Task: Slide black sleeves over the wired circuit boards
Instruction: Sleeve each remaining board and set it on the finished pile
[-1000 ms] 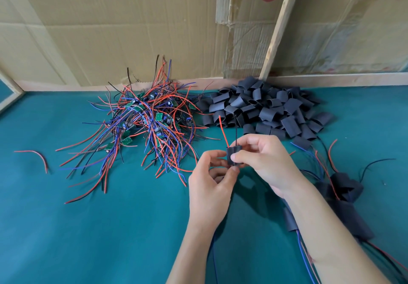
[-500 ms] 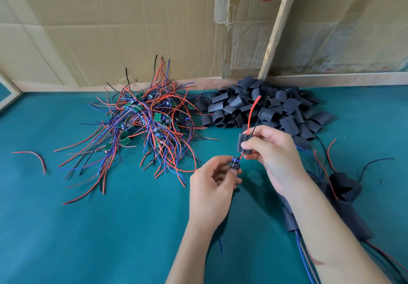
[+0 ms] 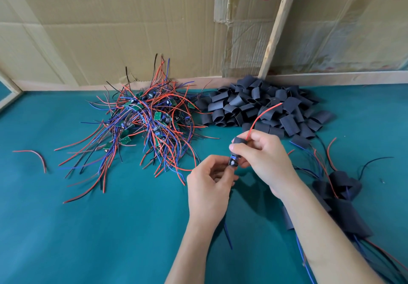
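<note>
Right now your right hand [image 3: 262, 155] pinches a black sleeve [image 3: 239, 140] threaded on the red wire [image 3: 260, 116], just above the board [image 3: 232, 162] pinched in your left hand [image 3: 209, 186]. Few sleeved units [image 3: 344, 195] done at right; big pile of boards [image 3: 141, 120] & loose sleeves [image 3: 260, 109] left.

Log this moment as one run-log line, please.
step: sleeving | left hand: pinches circuit board | right hand: holds black sleeve on red wire | board: uncovered

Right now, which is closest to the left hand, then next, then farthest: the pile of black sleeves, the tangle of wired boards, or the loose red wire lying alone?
1. Tangle of wired boards, up and left of the left hand.
2. Pile of black sleeves, up and right, slightly farther.
3. Loose red wire, far left.
</note>
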`<state>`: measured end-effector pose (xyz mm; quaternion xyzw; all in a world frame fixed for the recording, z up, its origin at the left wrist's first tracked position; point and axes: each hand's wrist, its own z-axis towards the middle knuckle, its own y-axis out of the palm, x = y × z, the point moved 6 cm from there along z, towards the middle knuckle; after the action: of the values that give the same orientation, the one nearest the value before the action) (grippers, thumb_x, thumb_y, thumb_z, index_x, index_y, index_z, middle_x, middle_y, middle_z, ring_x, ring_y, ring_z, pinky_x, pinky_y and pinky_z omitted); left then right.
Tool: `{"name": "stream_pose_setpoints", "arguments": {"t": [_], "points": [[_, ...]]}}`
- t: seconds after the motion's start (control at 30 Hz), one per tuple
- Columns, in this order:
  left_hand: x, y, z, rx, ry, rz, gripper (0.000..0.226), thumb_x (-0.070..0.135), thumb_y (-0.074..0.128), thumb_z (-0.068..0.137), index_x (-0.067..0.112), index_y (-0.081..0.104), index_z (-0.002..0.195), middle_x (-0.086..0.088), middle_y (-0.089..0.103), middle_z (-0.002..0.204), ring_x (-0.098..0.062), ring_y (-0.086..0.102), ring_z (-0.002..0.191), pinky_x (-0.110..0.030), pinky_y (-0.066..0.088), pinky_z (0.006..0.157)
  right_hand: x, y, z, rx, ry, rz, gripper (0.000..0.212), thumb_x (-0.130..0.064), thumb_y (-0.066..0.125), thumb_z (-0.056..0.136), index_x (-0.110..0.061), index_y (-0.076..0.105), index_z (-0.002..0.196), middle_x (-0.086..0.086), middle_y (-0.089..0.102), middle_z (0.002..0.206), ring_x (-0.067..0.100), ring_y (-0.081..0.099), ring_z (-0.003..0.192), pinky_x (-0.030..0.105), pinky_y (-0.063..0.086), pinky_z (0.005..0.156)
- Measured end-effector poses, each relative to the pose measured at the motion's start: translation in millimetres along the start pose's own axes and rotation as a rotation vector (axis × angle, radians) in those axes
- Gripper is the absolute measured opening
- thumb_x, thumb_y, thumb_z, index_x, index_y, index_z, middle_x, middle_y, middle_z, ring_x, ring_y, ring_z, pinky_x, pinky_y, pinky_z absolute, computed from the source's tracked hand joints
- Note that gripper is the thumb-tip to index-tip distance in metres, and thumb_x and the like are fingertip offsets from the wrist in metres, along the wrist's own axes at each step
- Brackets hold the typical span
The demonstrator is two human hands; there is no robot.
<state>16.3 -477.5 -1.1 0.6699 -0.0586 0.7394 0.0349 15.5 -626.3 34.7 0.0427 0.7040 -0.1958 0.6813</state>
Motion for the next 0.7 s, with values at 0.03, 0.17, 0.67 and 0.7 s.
{"name": "stream_pose_setpoints", "arguments": {"t": [0.03,0.17,0.67,0.7], "points": [[0,0,0,-0.002,0.0,-0.002,0.019,0.002,0.065,0.093,0.019,0.073,0.092,0.005,0.078,0.085,-0.015,0.075,0.071,-0.024,0.059,0.067,0,-1,0,0.01,-0.001,-0.004,0.006,-0.015,0.076,0.085,-0.019,0.074,0.082,0.013,0.073,0.077,0.014,0.068,0.061,0.023,0.055,0.059],[-1,-1,0,-0.003,0.003,-0.011,0.021,0.001,0.064,0.093,0.019,0.072,0.091,0.003,0.078,0.085,-0.016,0.075,0.07,-0.023,0.058,0.066,2,-3,0,-0.025,0.011,-0.043,0.003,-0.019,0.076,0.087,-0.021,0.075,0.086,0.008,0.075,0.078,0.017,0.072,0.065,0.025,0.054,0.062],[-2,-1,0,0.021,-0.03,-0.096,0.034,-0.001,0.063,0.09,0.027,0.056,0.108,-0.002,0.076,0.083,-0.02,0.073,0.065,-0.028,0.06,0.066,-4,8,-5,-0.168,0.082,0.151,0.017,-0.011,0.067,0.094,-0.022,0.079,0.1,0.005,0.076,0.082,0.011,0.071,0.074,0.022,0.053,0.061],[-2,-1,0,0.022,-0.029,-0.093,0.034,-0.001,0.063,0.09,0.027,0.057,0.108,-0.003,0.076,0.082,-0.02,0.073,0.065,-0.028,0.059,0.066,-4,9,-5,-0.17,0.08,0.129,0.018,-0.011,0.068,0.094,-0.022,0.078,0.102,0.005,0.076,0.083,0.01,0.07,0.074,0.023,0.054,0.062]]}}
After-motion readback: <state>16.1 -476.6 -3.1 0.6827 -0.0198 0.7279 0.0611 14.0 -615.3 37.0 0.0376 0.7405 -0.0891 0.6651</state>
